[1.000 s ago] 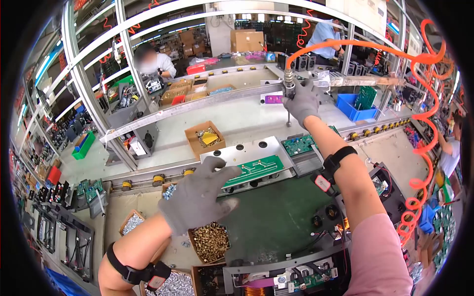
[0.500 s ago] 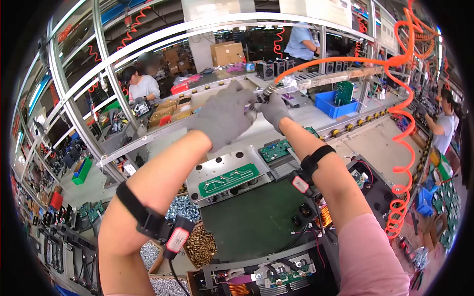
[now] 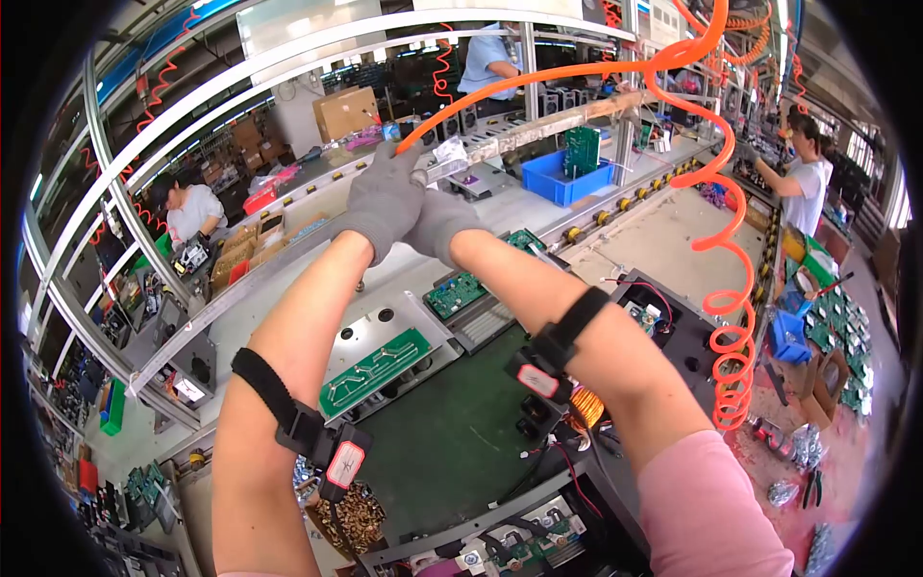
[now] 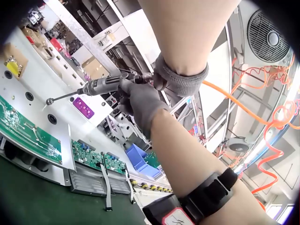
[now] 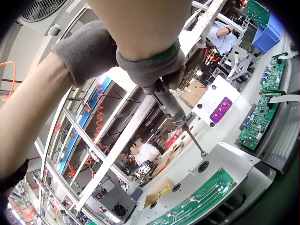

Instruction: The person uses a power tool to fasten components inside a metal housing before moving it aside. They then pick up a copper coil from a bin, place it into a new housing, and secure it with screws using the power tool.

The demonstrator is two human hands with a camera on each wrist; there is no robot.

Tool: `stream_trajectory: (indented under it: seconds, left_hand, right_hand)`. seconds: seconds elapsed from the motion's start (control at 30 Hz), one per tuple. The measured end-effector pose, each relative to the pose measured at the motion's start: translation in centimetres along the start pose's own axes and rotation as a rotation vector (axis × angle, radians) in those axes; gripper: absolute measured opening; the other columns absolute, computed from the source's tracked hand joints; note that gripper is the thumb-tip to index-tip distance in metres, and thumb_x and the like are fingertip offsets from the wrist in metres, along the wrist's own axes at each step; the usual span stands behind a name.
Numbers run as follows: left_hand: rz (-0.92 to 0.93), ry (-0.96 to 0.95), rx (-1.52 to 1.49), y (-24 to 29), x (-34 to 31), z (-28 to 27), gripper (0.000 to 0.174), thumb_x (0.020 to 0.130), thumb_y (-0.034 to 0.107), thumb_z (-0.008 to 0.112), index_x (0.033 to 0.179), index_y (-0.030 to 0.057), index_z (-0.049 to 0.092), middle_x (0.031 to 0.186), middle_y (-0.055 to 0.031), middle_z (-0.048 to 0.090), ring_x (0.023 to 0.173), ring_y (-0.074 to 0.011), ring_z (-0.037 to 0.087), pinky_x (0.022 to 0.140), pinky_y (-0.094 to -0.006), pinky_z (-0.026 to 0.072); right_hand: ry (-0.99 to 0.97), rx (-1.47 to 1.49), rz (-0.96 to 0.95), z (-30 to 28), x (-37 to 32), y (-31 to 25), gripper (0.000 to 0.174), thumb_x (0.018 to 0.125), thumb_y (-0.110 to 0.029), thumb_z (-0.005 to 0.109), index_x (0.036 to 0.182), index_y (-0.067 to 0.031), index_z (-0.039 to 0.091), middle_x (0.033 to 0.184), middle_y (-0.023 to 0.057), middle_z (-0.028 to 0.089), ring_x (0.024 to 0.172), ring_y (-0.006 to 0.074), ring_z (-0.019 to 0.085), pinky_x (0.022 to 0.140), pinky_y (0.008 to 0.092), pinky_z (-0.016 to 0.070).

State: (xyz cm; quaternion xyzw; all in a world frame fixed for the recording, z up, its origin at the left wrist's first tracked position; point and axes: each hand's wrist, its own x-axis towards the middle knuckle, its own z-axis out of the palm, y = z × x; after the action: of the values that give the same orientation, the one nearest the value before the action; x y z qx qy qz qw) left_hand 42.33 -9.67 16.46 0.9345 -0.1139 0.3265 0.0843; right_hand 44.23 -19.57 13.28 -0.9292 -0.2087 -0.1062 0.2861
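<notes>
My gloved right hand grips the body of an air screwdriver, fed by an orange hose. My gloved left hand holds its rear end, close by the hose, its fingers partly hidden behind the cuff in the left wrist view. The tool's long bit slants down, its tip overlapping the metal plate close to a black-ringed hole in the right wrist view. On that plate lies a green circuit board with silvery traces. Two populated green boards sit beside it.
The orange coiled hose hangs at the right. Beyond the rollers stands a blue bin with a green board. A box of brass-coloured screws and a chassis with a copper coil are near me. Other people work farther off.
My left hand has left the space over the green board and come up to the screwdriver's rear end. My right hand brought the tool leftward and nearer. The head view has turned right.
</notes>
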Motion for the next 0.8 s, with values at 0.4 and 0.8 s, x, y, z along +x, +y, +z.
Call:
stream_trajectory:
  seconds: [0.4, 0.8]
  left_hand:
    - [0.003, 0.010, -0.086, -0.8, -0.9, 0.0, 0.041, 0.091, 0.022, 0.051, 0.132, 0.0125, 0.050, 0.129, -0.0145, 0.047, 0.104, -0.0366, 0.058, 0.091, -0.0434, 0.0466]
    - [-0.073, -0.146, -0.002, 0.5, 0.5, -0.1, 0.038, 0.092, 0.023, 0.047, 0.126, 0.0110, 0.054, 0.131, -0.0129, 0.045, 0.109, -0.0344, 0.057, 0.095, -0.0426, 0.0468]
  right_hand:
    - [1.204, -0.702, -0.251, -21.7, -20.1, 0.7, 0.028, 0.077, -0.030, 0.074, 0.083, -0.0051, 0.062, 0.089, 0.0122, 0.059, 0.084, 0.0295, 0.058, 0.073, 0.0407, 0.0460]
    - [0.080, 0.190, -0.371, -27.8, -29.1, 5.6, 0.030, 0.089, -0.015, 0.059, 0.114, 0.0026, 0.063, 0.064, 0.0020, 0.055, 0.056, 0.0078, 0.050, 0.051, 0.0238, 0.0389]
